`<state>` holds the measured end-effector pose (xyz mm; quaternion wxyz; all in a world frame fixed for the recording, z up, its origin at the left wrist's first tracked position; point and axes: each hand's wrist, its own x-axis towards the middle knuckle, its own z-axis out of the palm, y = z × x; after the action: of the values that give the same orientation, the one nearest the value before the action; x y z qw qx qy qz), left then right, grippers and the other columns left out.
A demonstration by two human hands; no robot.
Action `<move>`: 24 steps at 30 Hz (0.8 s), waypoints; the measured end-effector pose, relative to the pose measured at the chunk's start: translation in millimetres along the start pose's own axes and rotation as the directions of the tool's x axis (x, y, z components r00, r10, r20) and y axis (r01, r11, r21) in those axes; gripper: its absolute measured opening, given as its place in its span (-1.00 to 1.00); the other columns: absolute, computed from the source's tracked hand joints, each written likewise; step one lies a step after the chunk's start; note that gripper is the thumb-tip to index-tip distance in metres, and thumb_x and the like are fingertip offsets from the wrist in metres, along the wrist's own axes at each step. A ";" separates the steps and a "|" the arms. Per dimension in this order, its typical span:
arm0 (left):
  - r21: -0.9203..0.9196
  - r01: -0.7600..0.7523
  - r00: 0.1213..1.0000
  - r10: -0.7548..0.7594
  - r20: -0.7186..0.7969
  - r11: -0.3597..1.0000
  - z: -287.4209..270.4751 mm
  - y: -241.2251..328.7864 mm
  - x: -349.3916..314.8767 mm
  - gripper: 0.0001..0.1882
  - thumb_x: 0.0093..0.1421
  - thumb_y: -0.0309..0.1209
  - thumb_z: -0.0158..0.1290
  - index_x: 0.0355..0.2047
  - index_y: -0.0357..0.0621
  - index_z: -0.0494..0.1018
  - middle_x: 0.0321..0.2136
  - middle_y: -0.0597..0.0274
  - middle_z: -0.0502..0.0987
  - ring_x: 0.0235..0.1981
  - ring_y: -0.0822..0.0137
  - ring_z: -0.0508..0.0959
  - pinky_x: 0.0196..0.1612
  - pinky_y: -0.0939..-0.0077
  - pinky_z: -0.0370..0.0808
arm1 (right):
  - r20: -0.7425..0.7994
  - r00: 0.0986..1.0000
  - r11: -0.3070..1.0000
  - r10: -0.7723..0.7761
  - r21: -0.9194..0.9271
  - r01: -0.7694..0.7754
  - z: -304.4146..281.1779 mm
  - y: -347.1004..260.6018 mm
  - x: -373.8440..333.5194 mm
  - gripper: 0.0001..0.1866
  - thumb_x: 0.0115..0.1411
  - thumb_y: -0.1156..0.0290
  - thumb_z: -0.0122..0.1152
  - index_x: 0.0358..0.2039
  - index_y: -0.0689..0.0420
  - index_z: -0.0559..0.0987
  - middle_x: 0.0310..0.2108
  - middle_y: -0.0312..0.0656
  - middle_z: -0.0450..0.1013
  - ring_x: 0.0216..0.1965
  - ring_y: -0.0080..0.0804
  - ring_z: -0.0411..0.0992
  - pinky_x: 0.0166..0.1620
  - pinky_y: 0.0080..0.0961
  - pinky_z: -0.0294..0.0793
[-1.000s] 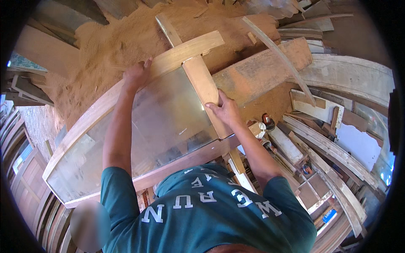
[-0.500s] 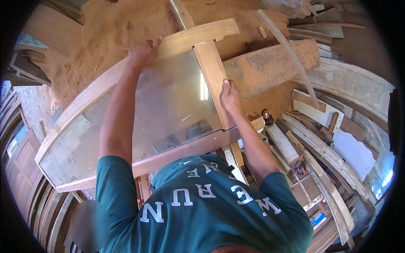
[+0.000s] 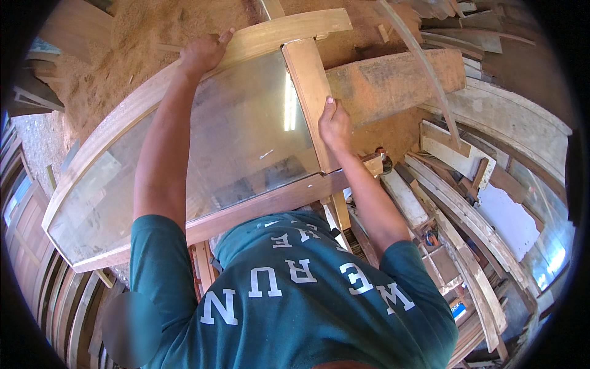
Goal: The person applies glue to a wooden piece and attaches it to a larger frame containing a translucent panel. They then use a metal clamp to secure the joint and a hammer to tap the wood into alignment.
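Observation:
A wooden window frame point(image 3: 258, 198) with a glass pane point(image 3: 246, 132) lies across in front of me, its far edge a long curved rail point(image 3: 126, 109). My left hand point(image 3: 206, 54) is closed over that rail, thumb pointing right; its fingertips are hidden beyond the wood. On the right, a short crosspiece point(image 3: 310, 92) borders the glass and meets the curved rail. My right hand point(image 3: 336, 125) grips the crosspiece's outer edge, thumb on top, fingers mostly hidden underneath. The straight near rail runs close to my waist.
Sawdust point(image 3: 138, 43) covers the ground beyond the frame. A wide dusty plank point(image 3: 396, 83) lies past my right hand, with a thin curved strip point(image 3: 424, 64) across it. Long boards point(image 3: 461, 203) and a white panel point(image 3: 504, 212) are heaped at right. Several timber pieces point(image 3: 70, 301) lean at left.
The frame, both hands and the surroundings all sit somewhat higher in the picture. Both hands keep their grips on the wood.

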<state>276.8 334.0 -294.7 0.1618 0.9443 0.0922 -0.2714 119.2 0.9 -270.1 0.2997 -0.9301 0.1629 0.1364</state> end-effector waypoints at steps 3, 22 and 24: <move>-0.013 -0.026 1.000 0.026 -0.015 1.000 1.3 -0.7 0.7 -0.08 0.30 0.41 -0.44 0.14 -0.08 0.52 0.08 -0.19 0.53 0.17 -0.15 0.47 0.21 -0.08 0.36 | -0.024 1.000 1.000 0.002 -0.029 -0.002 2.4 1.2 -2.4 -0.44 0.46 0.04 -0.27 -0.22 0.33 0.50 -0.29 0.38 0.49 -0.19 0.41 0.46 -0.10 0.14 0.40; 0.005 -0.010 1.000 0.010 0.011 1.000 -0.6 7.1 -14.1 -0.07 0.31 0.41 -0.43 0.10 -0.17 0.53 0.03 -0.19 0.56 0.12 -0.16 0.51 0.19 -0.07 0.37 | -0.041 0.993 0.942 -0.113 0.314 0.120 14.7 25.3 10.7 -0.60 0.35 0.20 0.04 -0.06 0.30 0.56 -0.20 0.16 0.49 -0.10 0.13 0.46 -0.02 -0.11 0.44; 0.019 0.005 1.000 -0.006 0.031 1.000 6.4 -0.9 -3.2 -0.07 0.31 0.40 -0.43 0.12 -0.18 0.51 0.04 -0.21 0.55 0.12 -0.16 0.51 0.20 -0.07 0.37 | -0.011 0.999 0.952 -0.034 0.303 0.036 7.2 3.6 6.8 -0.65 0.30 0.25 0.12 -0.11 0.29 0.60 -0.20 0.14 0.50 -0.10 0.10 0.47 -0.01 -0.13 0.44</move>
<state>270.8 332.3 -298.3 0.1535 0.9412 0.0896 -0.2872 122.8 0.9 -280.0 0.4407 -0.8762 0.1662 0.1017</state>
